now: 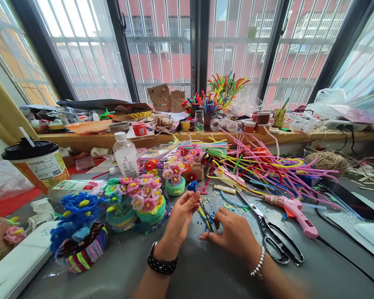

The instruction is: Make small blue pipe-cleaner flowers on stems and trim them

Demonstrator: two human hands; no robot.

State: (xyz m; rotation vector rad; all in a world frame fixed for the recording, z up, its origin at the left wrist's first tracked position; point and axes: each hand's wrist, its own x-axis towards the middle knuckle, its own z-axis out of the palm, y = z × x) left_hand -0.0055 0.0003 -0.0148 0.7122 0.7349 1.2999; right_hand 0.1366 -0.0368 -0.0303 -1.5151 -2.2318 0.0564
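Fingertips (195,198) of your left hand (180,218) are closed on a small blue bud (192,185) made of pipe cleaner. They pinch it from below, and the bud stands out above them. Your right hand (233,234) lies low on the grey table (205,274). Its thumb and forefinger are pressed together on a thin stem (205,214), dark with some yellow, which goes up toward the left hand. It is not possible to tell whether the stem is joined to the bud.

Both the bud and the stem are left of the scissors (269,234). The scissors lie flat on the table just beside your right hand, and their black handles are near your wrist with the bead bracelet (258,262).

Right of the scissors, and near them, lies a pink glue gun (294,209). Behind the scissors, a big loose heap of coloured pipe cleaners (262,166) covers the table up to the window ledge. Further right of the scissors sits a ball of twine (327,162).

Left of the scissors, past your left hand, stand small pots with pink flowers (146,197). Further left, and nearer to you, is a pot with blue flowers (77,228). Far left of the scissors and further back are a plastic bottle (126,155) and a cup with a black lid (37,164).
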